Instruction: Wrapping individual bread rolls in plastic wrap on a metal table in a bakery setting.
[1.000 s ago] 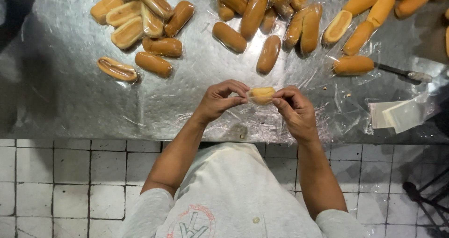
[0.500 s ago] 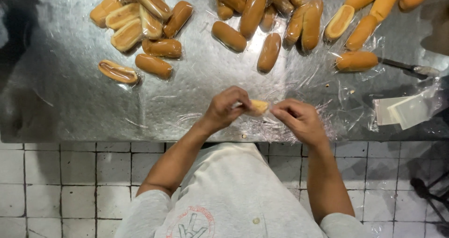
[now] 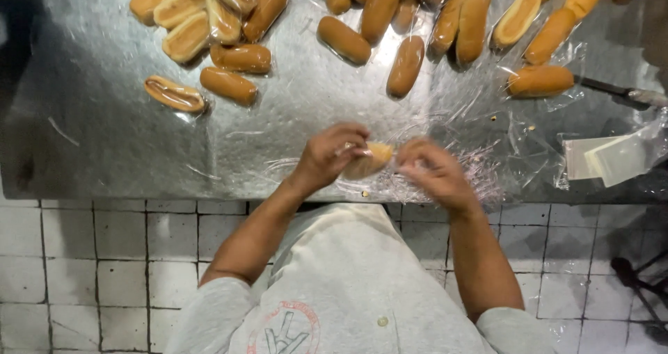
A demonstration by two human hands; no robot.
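We stand at a stainless-steel table, its top dull, scratched and glinting under crinkled clear plastic film, with white tiled floor below its near edge. At the centre, just above that edge, a small golden bread roll sits between our hands: the left hand is closed around its left end, and the fingertips of the right hand pinch at its right end, where film gathers. Whether the film already goes fully round this roll we cannot tell. Judging by how things lie, the work is partly through: at 11 o'clock a cluster of wrapped rolls shines under tight film, several showing pale cut faces, while at 12 to 1 o'clock a heap of long, smooth brown rolls lies on loose film, seemingly still to be handled. At 2 o'clock one roll lies alone beside a dark-handled knife, and at 3 o'clock a few pale flat sheets rest near the table's edge. Crumbs dot the metal between them.
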